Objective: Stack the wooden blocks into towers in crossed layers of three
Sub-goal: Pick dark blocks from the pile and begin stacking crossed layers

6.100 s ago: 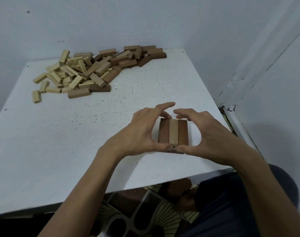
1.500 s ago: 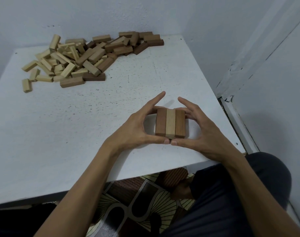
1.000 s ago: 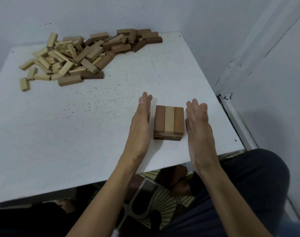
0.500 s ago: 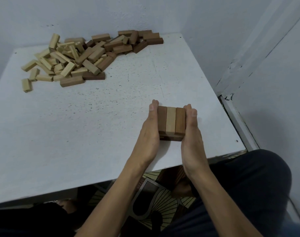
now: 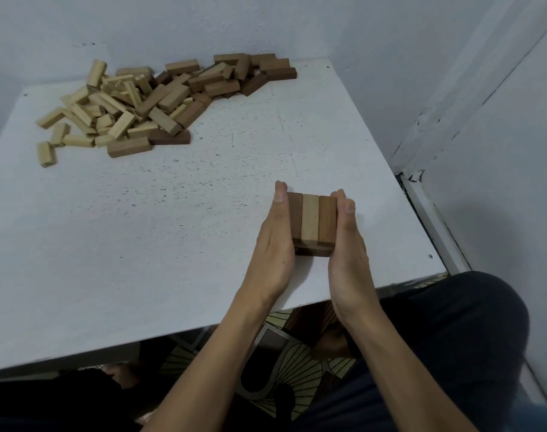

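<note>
The small stack [image 5: 311,221] sits between the two hands, near the front right corner of the counter [image 5: 172,232]. Its top layer is three blocks side by side, dark, pale, dark, running away from the person, and the edge of a crosswise layer shows beneath. The left hand [image 5: 274,244] and the right hand [image 5: 348,244] are both flat, fingers straight, palms pressed against opposite sides of the stack, gripping nothing. This looks like squaring up the layers. To do it well, the push should be even from both sides and gentle, with the palms upright so the upper blocks close up flush without sliding off the lower ones. The other two faces probably want the same squeeze. The pile of loose blocks [image 5: 154,101] lies well ahead and to the left of the left hand, ready for the next layer.
</note>
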`<action>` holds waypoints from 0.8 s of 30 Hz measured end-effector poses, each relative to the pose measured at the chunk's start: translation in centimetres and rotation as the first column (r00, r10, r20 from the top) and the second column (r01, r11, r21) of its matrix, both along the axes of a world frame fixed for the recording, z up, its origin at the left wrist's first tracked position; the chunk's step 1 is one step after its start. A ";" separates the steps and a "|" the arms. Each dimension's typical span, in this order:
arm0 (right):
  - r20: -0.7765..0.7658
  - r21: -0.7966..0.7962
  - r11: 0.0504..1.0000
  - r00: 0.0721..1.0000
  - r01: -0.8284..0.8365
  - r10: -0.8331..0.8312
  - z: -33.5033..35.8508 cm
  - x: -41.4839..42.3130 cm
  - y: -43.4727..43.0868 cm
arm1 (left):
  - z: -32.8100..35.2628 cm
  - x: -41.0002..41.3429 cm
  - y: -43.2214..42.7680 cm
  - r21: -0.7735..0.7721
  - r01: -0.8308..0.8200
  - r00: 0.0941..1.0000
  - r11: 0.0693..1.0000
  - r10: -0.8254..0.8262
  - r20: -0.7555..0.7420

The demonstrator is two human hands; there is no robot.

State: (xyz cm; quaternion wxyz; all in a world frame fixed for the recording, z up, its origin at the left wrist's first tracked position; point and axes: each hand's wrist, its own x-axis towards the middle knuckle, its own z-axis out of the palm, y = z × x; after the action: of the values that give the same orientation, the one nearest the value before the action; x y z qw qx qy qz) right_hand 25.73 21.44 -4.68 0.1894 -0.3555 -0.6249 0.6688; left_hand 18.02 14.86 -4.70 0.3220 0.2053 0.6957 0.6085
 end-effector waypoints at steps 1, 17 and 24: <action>0.001 0.001 1.000 1.000 0.003 -0.003 -0.1 0.0 0.0 | 0.0 0.0 0.0 -0.004 0.002 1.000 1.000 -0.002 -0.007; 0.121 0.409 0.806 0.901 -0.428 0.417 0.6 3.1 7.7 | 0.5 -6.4 -2.5 -0.087 0.381 0.851 0.920 -0.386 -0.357; 0.165 0.443 0.763 0.879 -0.471 0.447 0.4 2.6 8.1 | 0.1 -7.0 -2.0 -0.160 0.424 0.804 0.891 -0.452 -0.386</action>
State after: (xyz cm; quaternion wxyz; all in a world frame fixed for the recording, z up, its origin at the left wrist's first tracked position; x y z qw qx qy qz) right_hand 28.30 29.52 -4.30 0.0849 -0.1514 -0.8401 0.5139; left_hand 11.00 12.89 -4.56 0.3060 0.4731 0.7012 0.4369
